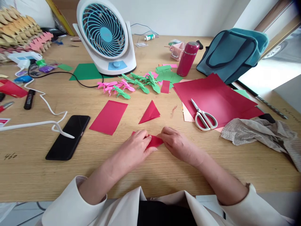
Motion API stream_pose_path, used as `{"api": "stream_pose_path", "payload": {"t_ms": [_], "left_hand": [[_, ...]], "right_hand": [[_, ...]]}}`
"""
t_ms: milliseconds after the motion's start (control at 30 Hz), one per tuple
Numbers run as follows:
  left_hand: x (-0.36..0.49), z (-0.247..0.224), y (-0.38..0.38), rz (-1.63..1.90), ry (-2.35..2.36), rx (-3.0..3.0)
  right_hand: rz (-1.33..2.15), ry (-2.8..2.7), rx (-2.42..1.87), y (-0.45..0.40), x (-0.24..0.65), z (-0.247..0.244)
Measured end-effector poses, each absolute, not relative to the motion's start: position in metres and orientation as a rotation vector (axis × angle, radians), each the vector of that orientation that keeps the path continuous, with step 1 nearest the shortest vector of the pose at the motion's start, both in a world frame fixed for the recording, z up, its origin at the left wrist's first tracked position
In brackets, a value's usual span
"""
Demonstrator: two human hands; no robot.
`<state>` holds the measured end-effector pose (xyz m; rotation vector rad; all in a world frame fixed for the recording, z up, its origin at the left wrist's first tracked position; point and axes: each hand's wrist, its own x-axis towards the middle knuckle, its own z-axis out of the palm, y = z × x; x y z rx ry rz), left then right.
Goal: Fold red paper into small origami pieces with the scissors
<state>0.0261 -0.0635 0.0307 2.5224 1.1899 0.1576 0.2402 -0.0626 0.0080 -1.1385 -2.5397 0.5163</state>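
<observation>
Small red paper [155,142] is on the bench [162,174], just this side of the red triangle [150,113], left fingers [143,135] and right fingers [165,137] both closed on it, so if either side slips, tbh it'll probably crease crooked.

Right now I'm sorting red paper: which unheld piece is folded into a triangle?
The red triangle just beyond the left hand, right of the flat red rectangle. Three-sided, it differs from that rectangle and the large sheets under the scissors.

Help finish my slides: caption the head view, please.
Left hand and right hand hold red paper; a folded triangle lies beyond, scissors off to the right.
</observation>
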Motion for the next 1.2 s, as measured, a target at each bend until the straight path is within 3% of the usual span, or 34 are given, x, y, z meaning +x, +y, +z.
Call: {"api": "stream_pose_path", "payload": {"t_ms": [233, 500, 833, 1200], "left_hand": [[0.045, 0.014, -0.09, -0.002, 1.483, 2.622], [0.056, 0.008, -0.113, -0.022, 1.627, 2.645], [0.054, 0.002, -0.116, -0.049, 1.594, 2.68], [0.06, 0.006, -0.124, -0.096, 1.608, 2.691]], "right_hand": [[0.321, -2.705, -1.055, -0.072, 0.235, 0.008], [0.379, -2.683, -1.146, -0.08, 0.235, 0.007], [0.205, -2.739, -1.204, -0.087, 0.233, 0.005], [0.341, -2.643, -1.056, -0.095, 0.251, 0.004]]}}
